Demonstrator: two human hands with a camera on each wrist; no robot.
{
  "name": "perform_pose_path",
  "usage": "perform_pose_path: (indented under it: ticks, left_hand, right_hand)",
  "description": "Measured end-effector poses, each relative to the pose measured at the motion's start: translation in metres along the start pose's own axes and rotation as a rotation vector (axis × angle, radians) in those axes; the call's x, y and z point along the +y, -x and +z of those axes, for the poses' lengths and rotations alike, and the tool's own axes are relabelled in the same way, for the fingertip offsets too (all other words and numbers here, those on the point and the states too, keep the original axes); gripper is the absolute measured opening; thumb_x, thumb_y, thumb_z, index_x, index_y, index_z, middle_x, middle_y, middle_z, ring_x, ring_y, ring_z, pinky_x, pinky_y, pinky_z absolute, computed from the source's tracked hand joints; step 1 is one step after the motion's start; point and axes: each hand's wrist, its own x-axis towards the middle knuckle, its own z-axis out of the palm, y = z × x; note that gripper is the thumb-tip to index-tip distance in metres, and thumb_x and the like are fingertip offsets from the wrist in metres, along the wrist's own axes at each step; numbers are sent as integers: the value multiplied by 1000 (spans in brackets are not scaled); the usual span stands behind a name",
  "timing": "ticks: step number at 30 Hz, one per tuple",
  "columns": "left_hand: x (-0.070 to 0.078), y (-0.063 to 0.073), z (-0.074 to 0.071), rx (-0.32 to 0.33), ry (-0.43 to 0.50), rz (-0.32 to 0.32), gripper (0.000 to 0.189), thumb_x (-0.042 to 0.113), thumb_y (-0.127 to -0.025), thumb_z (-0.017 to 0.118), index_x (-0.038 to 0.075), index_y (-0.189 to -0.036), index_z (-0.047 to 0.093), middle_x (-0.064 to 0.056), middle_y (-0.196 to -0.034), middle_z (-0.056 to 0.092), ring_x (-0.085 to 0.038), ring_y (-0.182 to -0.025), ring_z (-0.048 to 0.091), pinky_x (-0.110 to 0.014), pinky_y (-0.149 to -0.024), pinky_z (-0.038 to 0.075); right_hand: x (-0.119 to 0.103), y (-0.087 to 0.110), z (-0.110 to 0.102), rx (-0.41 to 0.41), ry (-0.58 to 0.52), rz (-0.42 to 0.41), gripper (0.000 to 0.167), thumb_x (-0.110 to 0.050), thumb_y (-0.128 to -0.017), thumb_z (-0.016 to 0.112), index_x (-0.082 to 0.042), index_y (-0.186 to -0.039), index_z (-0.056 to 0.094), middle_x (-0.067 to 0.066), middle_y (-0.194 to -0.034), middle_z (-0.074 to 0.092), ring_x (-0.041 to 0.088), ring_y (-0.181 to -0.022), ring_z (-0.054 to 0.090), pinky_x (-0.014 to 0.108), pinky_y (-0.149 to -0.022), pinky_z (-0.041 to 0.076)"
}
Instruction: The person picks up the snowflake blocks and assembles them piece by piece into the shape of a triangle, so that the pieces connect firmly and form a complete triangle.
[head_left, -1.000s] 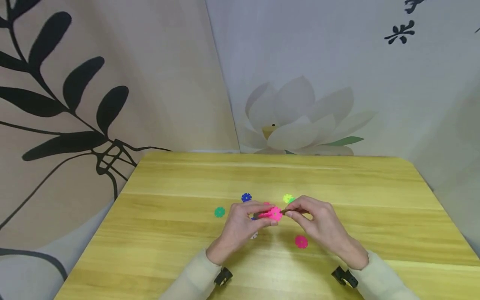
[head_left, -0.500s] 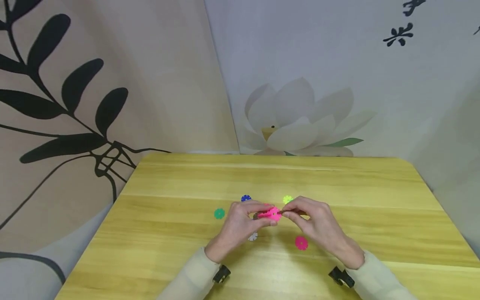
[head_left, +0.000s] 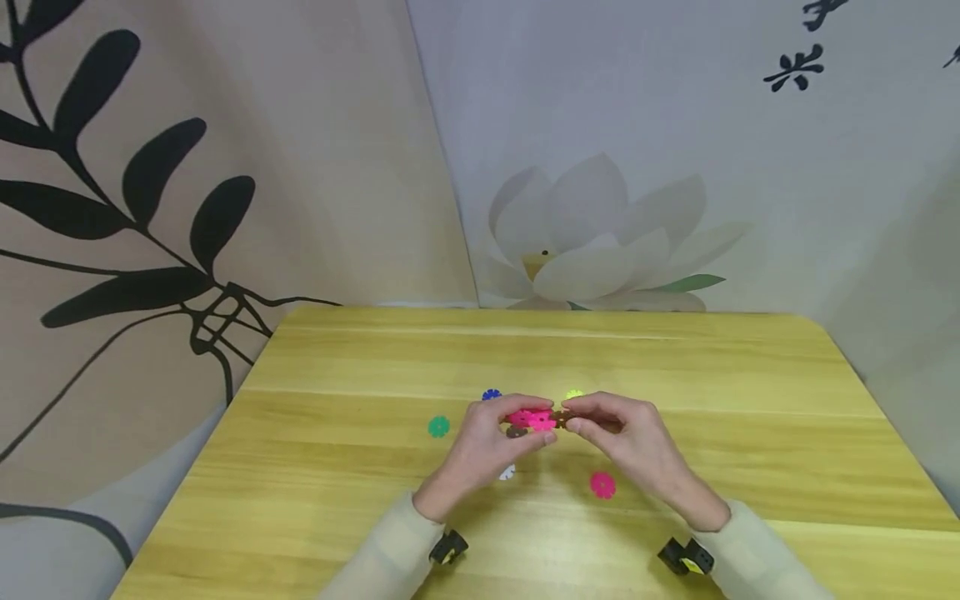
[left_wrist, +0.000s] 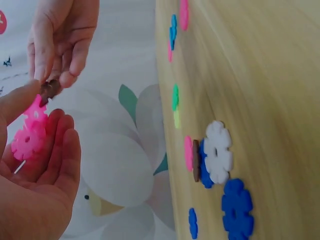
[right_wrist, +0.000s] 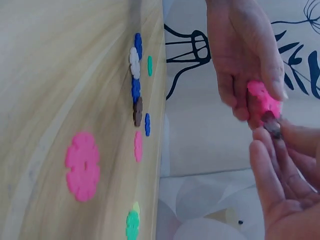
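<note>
Since our left hand pinches pink discs over the bench and our right hand a brown disc, crooked pushing might ping one off.

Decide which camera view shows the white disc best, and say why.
The left wrist view: there the white disc appears large, its notches plain. The head view shows it small, partly behind the left hand; the right wrist view shows it narrow, slanted.
</note>
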Motion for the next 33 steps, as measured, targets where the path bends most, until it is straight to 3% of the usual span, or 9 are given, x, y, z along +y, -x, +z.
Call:
perform_pose_path:
  ticks: [4, 10, 17, 22, 29, 33]
  left_hand:
    - [-5, 1, -1, 8, 9, -9, 35, 19, -90, 82, 9, -123, 74, 1, -113, 74, -14, -97, 68, -43, -84, 61]
    - [-9, 4, -1, 17, 53, -28, 33, 10, -91, 80, 9, -123, 73, 0, -114, 71, -13, -96, 68, -36, -87, 60]
    - [-12, 5, -2, 34, 52, -22, 30, 15, -92, 80, 12, -121, 74, 3, -115, 71, -15, -99, 67, -48, -90, 59]
    - [-12, 7, -3, 34, 48, -16, 32, 17, -92, 79, 12, -122, 74, 6, -115, 70, -15, -102, 67, -47, -90, 59]
    - [-13, 9, -3, 55, 47, -3, 29, 16, -91, 80, 12, -120, 75, 8, -115, 70, -15, -105, 66, -43, -93, 58]
    - [-13, 10, -1, 64, 74, -1, 27, 15, -90, 81, 15, -117, 76, 9, -115, 70, -15, -104, 66, -45, -93, 58]
  right_hand:
    - [13, -2, -11, -35, 64, 40, 22, -16, -96, 75, -9, -117, 75, -1, -107, 76, 11, -93, 73, 27, -82, 61]
    - [35, -11, -24, -86, 225, 19, 19, -13, -96, 75, -7, -114, 76, 5, -112, 75, 19, -99, 72, 40, -88, 60]
    - [53, -27, -29, -180, 378, 59, 22, -10, -96, 74, -5, -118, 75, 7, -117, 73, 31, -108, 69, 51, -93, 57]
    - [62, -37, -26, -263, 443, 97, 27, -12, -96, 74, -2, -121, 72, 11, -120, 72, 34, -113, 67, 54, -97, 54]
    - [68, -44, -19, -334, 519, 99, 33, -14, -93, 78, 1, -123, 71, 11, -115, 70, 24, -101, 66, 47, -89, 57]
    - [68, -43, -17, -346, 553, 98, 29, -12, -92, 79, 1, -117, 72, 8, -110, 67, 20, -94, 62, 44, -85, 57]
